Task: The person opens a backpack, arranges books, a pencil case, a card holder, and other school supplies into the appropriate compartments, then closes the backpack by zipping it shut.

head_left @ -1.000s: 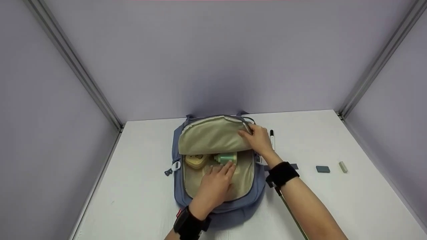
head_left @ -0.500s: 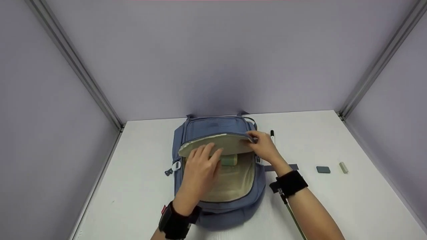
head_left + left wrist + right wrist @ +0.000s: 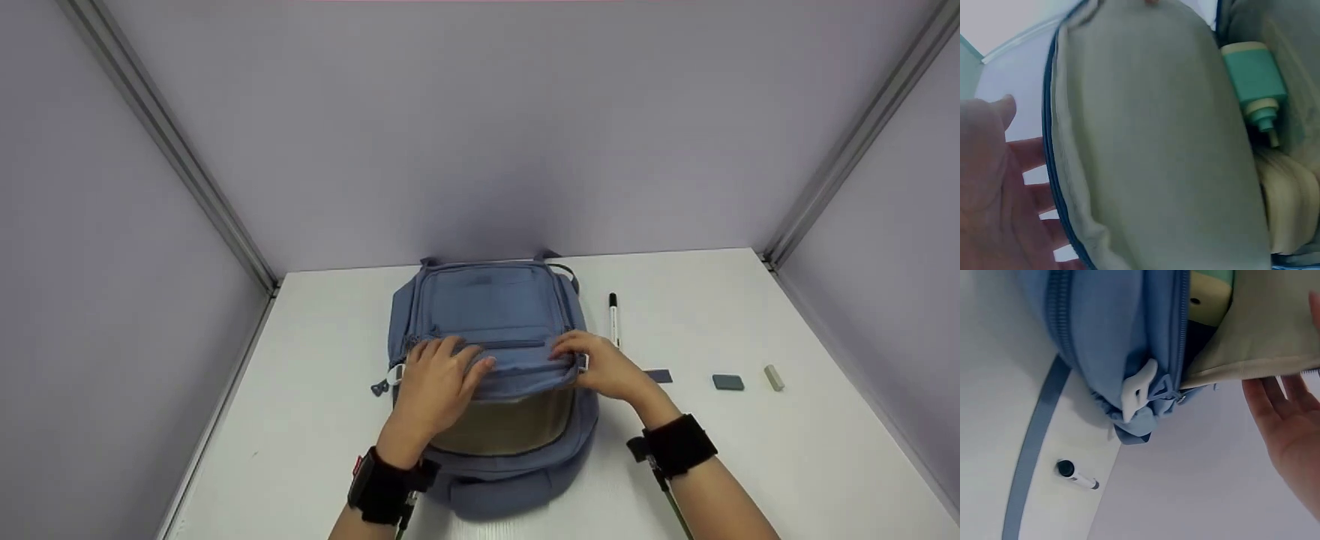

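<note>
A blue backpack [image 3: 487, 296] lies on the white table, its front flap [image 3: 517, 375] partly lowered over the beige compartment. My right hand [image 3: 609, 371] pinches the flap's right edge; in the right wrist view the fingers of that hand [image 3: 1292, 439] lie behind the flap [image 3: 1269, 332]. On the flap's outer left side rests my left hand [image 3: 431, 386], fingers extended and thumb apart, also behind the flap [image 3: 1157, 129] in the left wrist view. Inside are a green bottle [image 3: 1255, 76] and a pale yellow item [image 3: 1289, 205], both hidden in the head view.
A black-capped marker [image 3: 613, 319] lies right of the backpack, near a strap end [image 3: 658, 376]. Farther right are a dark green block [image 3: 728, 382] and a small pale block [image 3: 774, 377]. Grey walls stand behind and on both sides.
The flap has come down toward the front, covering the bottle and yellow item in the head view. My right hand moved down with it; my left hand left the compartment and moved onto the flap.
</note>
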Demonstrator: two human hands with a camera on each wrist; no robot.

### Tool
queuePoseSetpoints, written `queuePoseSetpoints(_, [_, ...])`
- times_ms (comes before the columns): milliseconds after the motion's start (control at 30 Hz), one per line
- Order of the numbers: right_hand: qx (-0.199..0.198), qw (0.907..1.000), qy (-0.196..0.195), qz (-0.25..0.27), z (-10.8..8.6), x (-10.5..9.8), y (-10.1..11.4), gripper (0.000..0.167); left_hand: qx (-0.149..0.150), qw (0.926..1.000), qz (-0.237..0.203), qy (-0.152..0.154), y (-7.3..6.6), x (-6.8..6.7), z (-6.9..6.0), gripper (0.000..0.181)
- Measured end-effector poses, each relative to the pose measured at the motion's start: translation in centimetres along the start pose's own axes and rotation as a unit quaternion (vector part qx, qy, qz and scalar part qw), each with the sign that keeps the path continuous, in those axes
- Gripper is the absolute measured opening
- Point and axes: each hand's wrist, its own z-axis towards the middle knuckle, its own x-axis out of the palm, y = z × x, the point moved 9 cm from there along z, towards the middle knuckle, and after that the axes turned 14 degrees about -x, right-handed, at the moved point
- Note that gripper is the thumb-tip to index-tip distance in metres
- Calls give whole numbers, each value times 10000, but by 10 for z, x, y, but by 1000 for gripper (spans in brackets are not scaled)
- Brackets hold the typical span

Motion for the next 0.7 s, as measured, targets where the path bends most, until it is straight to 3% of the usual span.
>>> queuePoseSetpoints(200, [147, 9984, 536, -112, -22, 15, -1, 52, -68, 9984, 270, 497, 8, 27, -16, 49])
queuePoseSetpoints(333, [314, 9981, 531, -64, -31, 17, -1, 52, -204, 9957, 241, 869, 12, 43, -23, 57])
queuePoseSetpoints(433, [364, 9992, 144, -43, -33, 9, -2, 43, -277, 9937, 249, 1056, 13, 53, -26, 63])
queuePoseSetpoints(533, [623, 9966, -504, -210, -32, -5, -10, 31, -270, 9925, 343, 1139, 12, 59, -28, 71])
queuePoseSetpoints(700, [1423, 9777, -1364, -719, -33, -25, -32, 23, -91, 9912, 504, 1222, 8, 71, -28, 81])
